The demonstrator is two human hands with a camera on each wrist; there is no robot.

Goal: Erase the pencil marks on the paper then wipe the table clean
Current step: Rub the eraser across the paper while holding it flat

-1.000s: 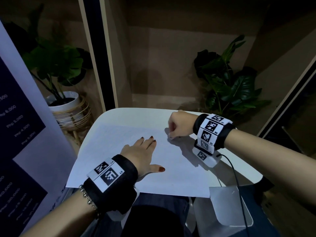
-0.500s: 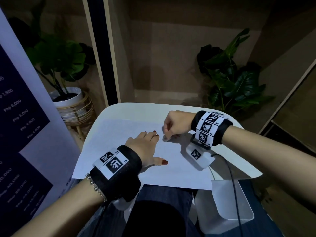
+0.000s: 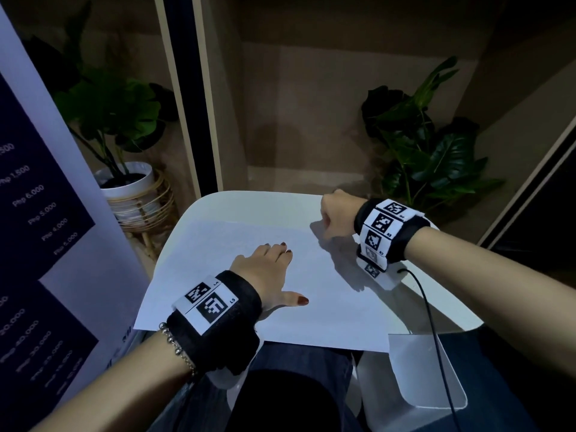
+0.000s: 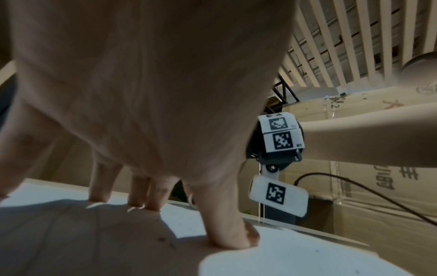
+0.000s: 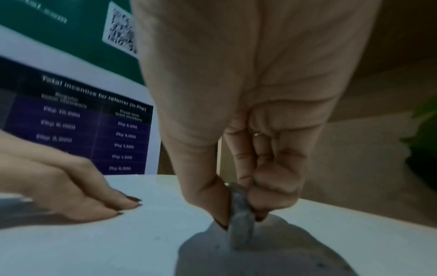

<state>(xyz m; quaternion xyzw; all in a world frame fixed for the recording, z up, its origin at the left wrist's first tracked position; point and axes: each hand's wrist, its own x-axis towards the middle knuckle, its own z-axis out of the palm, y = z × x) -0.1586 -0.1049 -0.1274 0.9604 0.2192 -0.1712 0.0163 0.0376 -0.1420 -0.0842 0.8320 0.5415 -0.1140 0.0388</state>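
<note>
Sliding out toward the far right corner of the paper [image 3: 249, 275] since a second ago, the right hand [image 3: 338, 218] is now working well apart from the left hand [image 3: 265, 272]. It is pinching a grey eraser [image 5: 240, 214] between thumb and curled fingers, the eraser's lower end touching the sheet. The left hand is lying flat with fingers straight and thumb spread, pressing the paper down near its middle, gripping nothing. The paper is covering most of the white table [image 3: 436, 307], its near edge hanging past the table's edge. A black cable [image 3: 433, 322] is trailing from the right wrist.
</note>
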